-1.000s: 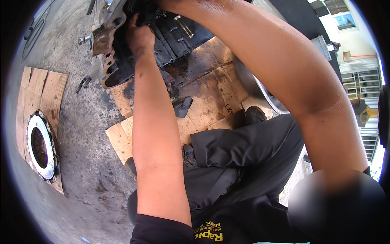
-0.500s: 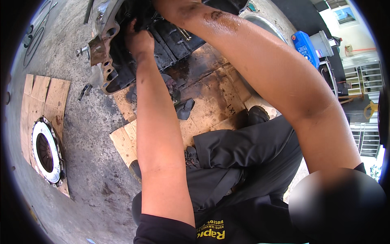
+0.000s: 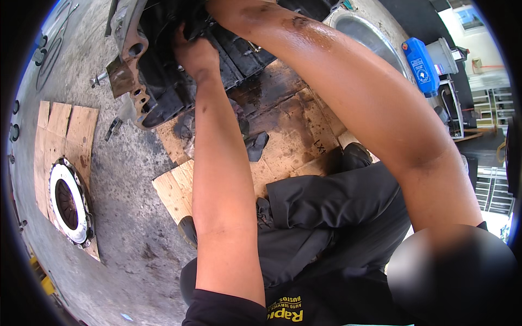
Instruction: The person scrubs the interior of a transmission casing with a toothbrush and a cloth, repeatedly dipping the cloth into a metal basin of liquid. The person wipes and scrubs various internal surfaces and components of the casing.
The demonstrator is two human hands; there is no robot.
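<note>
A greasy dark engine block (image 3: 234, 60) lies on oil-stained cardboard (image 3: 288, 130) in front of me, its grey metal flange with holes (image 3: 138, 51) facing left. My left hand (image 3: 197, 57) reaches into the dark side of the block, fingers curled; what they grip is hidden in shadow. Across the top stretches my right arm, and my right hand (image 3: 231, 10) shows only near the wrist at the upper edge, over the engine. Its fingers are out of sight. Below the block, dark crumpled rags (image 3: 255, 145) lie on the cardboard.
On the left, a clutch pressure plate (image 3: 69, 201) rests on another cardboard piece (image 3: 65, 136). A small metal part (image 3: 113, 128) lies on the concrete. A round metal basin (image 3: 375, 41), a blue jug (image 3: 421, 65) and a grey bucket (image 3: 443, 54) stand at the right.
The view has shifted slightly, so the scene sits a bit further right. Both hands stay at the engine; I see no thing taken up or let go.
</note>
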